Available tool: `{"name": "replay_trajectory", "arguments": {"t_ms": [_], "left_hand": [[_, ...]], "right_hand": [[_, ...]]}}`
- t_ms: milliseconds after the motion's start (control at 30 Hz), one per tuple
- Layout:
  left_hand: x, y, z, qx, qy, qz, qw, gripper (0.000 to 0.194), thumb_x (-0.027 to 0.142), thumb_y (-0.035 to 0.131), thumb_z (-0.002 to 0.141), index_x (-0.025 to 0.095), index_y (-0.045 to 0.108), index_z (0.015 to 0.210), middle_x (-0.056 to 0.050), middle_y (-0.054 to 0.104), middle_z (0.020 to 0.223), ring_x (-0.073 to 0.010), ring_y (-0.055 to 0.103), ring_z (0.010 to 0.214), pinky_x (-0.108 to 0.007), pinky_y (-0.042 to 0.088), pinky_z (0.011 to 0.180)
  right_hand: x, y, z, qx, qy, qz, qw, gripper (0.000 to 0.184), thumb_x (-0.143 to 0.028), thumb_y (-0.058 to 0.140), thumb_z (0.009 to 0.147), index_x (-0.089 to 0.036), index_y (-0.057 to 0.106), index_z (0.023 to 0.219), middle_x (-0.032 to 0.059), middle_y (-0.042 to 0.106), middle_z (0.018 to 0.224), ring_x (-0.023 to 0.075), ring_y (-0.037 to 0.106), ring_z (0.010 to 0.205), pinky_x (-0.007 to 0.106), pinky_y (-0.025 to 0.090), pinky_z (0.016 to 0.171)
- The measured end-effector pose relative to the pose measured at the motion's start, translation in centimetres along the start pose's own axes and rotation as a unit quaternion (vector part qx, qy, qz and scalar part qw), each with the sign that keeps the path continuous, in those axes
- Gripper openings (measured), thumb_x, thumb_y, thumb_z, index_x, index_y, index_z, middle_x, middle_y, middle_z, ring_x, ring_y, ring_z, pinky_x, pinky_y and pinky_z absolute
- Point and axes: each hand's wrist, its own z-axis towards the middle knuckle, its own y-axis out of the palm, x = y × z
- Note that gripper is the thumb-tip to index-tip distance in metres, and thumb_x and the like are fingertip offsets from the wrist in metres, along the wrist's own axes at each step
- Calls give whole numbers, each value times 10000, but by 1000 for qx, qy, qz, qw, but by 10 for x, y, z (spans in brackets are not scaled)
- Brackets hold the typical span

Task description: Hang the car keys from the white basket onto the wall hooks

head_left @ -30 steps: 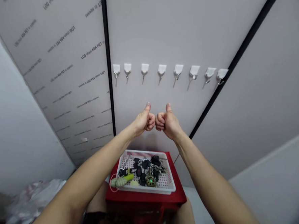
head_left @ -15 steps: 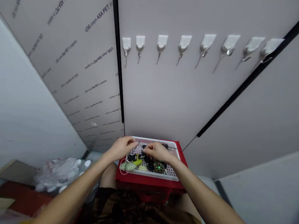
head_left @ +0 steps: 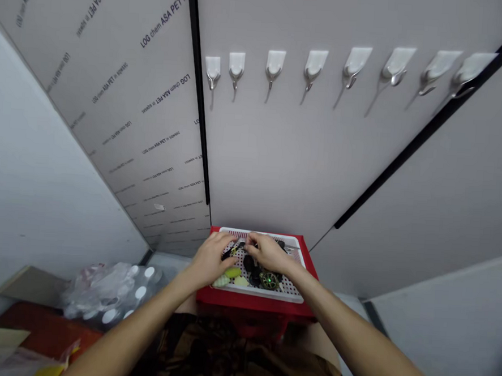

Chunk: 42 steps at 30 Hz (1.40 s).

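Both hands are down at the white perforated plastic basket [head_left: 253,293], which sits on a red box-like stand [head_left: 256,306]; a second ago they were raised above it with thumbs up. Since the last view, the left hand [head_left: 210,259] has come in from the far rim and now reaches over the basket's near-left part. Its thumb and fingers are apart and curved around a black strap with yellow marks [head_left: 235,248], which now slants up at the fingertips instead of lying flatter; whether it is gripped firmly I cannot tell. The pale green ribbed charm [head_left: 221,281] has become partly covered by that hand, with a yellow-green smooth piece [head_left: 232,272] just below its thumb.

The right hand [head_left: 270,253] has hardly shifted. Its fingers are bent towards the thumb beside the left fingertips, but anything between them is hidden. Black key fobs [head_left: 250,264] lie just below its fingers, and a round dark-and-gold disc with a green centre [head_left: 269,280] lies below its palm.

The change suggests handling centred on the strap, between the two hands. The white adhesive hooks [head_left: 276,60] are on the wall well above both hands, with nothing hanging from them.
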Motion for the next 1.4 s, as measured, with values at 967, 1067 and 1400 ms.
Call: {"name": "replay_trajectory", "arguments": {"t_ms": [967, 1067, 1400], "left_hand": [[63, -109, 109, 275, -2, -498, 822, 237, 382, 405, 655, 147, 412, 627, 69, 308, 463, -21, 263, 379, -148, 208, 363], [59, -125, 117, 295, 8, -505, 811, 243, 376, 416, 647, 149, 375, 570, 72, 315, 452, -17, 273, 372, -148, 212, 365], [43, -152, 147, 321, -8, -572, 754, 238, 377, 423, 638, 143, 406, 596, 82, 318, 418, -11, 264, 322, -153, 188, 344]], "right_hand": [[-137, -139, 90, 331, -168, 313, 874, 327, -272, 544, 545, -177, 407, 826, -38, 480, 616, 51, 440, 442, 192, 386, 430], [-146, -142, 111, 322, -175, 277, 888, 266, -300, 510, 572, -170, 429, 790, -21, 502, 627, 69, 471, 499, 205, 403, 478], [-163, -148, 144, 384, -119, 166, 900, 221, -310, 459, 606, -166, 441, 773, 7, 554, 622, 104, 518, 540, 239, 398, 546]]}}
